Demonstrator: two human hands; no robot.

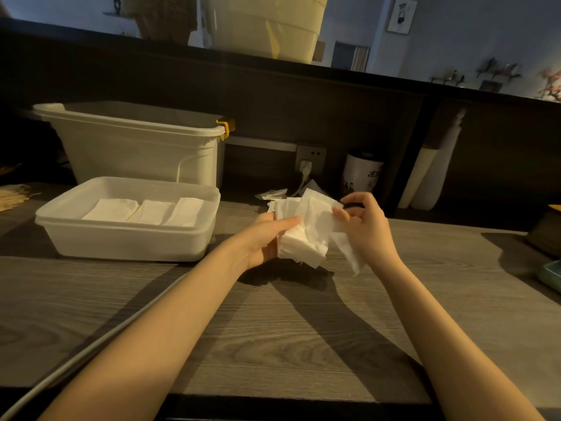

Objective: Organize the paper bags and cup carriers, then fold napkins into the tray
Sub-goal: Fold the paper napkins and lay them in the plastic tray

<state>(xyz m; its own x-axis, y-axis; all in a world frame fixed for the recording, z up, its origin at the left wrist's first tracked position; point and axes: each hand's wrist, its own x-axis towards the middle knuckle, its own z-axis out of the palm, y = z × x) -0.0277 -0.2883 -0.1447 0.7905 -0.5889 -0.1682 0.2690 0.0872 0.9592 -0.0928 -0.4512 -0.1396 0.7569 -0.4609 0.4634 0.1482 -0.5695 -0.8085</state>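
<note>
My left hand grips a thick stack of white napkins held upright above the wooden counter. My right hand pinches one loose napkin sheet at the stack's right side, its lower end hanging down toward the counter. A shallow white plastic tray sits to the left, and three folded napkins lie side by side inside it. At the far left edge lies a pile of brown paper bags or carriers, mostly cut off.
A tall lidless white bin with a yellow latch stands behind the tray. A wall socket with a plug, a white cup and clear wrapping are at the back. A white cable crosses the counter. Dark containers sit right.
</note>
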